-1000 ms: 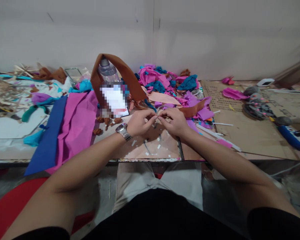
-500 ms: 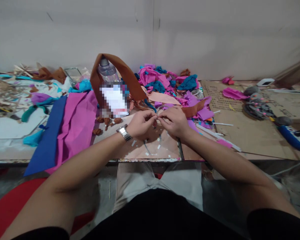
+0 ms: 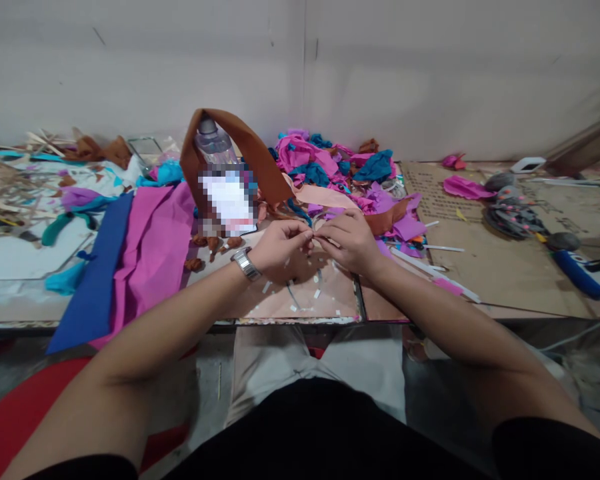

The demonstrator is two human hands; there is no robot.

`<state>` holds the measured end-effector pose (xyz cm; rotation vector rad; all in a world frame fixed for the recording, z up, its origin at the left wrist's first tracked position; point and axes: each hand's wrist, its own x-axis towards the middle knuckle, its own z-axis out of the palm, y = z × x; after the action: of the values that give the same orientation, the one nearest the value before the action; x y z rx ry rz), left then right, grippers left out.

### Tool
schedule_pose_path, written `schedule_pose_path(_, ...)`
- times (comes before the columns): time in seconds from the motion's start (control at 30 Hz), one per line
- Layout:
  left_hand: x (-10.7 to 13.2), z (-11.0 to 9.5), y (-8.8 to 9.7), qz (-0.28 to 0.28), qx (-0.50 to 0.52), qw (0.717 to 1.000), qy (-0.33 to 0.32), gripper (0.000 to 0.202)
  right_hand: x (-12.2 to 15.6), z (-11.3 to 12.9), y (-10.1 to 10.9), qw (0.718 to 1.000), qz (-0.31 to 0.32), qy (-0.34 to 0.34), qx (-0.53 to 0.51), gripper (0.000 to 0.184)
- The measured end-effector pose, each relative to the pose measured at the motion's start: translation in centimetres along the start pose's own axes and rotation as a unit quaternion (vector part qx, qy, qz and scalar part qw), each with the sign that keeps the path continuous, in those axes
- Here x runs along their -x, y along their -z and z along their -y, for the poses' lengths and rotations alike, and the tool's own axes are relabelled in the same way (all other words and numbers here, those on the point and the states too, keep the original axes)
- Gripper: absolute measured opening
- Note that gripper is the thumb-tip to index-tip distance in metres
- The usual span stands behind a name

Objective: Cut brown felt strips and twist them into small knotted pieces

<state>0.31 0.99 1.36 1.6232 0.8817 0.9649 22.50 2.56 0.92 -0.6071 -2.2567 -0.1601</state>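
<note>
Over the middle of the table my left hand (image 3: 283, 248) and my right hand (image 3: 347, 241) meet, thumbs and fingertips pinched together. Whatever lies between the fingertips is too small to make out. Behind my hands runs a peach strip (image 3: 325, 196), and a long brown strip (image 3: 257, 157) loops over a clear bottle (image 3: 215, 143). A phone (image 3: 229, 200) with a blurred bright screen leans against the bottle. Left of my left hand sit several small brown twisted bundles (image 3: 211, 243). Small white bits (image 3: 317, 293) lie scattered below my hands.
Pink sheets (image 3: 155, 247) and a blue sheet (image 3: 93, 287) hang over the table's front edge at left. A heap of coloured scraps (image 3: 325, 157) lies at the back. At right are cardboard (image 3: 505, 267), white sticks (image 3: 440, 273) and a grey pincushion-like object (image 3: 513, 212).
The view has shifted very slightly. Both hands stay pinched together in nearly the same spot, with only small finger movement.
</note>
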Motion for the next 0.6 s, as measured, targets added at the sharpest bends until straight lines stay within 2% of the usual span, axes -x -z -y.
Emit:
schedule_pose_path(0.17, -0.05, -0.07, 0.22, 0.001, 0.006, 1.000, 0.015, 0.050, 0.04, 0.07, 0.27, 1.000, 0.022, 0.006, 0.012, 0.014)
schedule_pose_path(0.4, -0.04, -0.17, 0.12, -0.001, 0.017, 0.999, 0.038, 0.048, -0.06, 0.11, 0.24, 1.000, 0.019, 0.013, 0.012, 0.012)
schedule_pose_path(0.6, -0.12, 0.22, 0.13, -0.005, 0.023, 0.999, 0.035, 0.044, 0.07, 0.10, -0.46, 0.999, 0.012, -0.034, -0.015, 0.012)
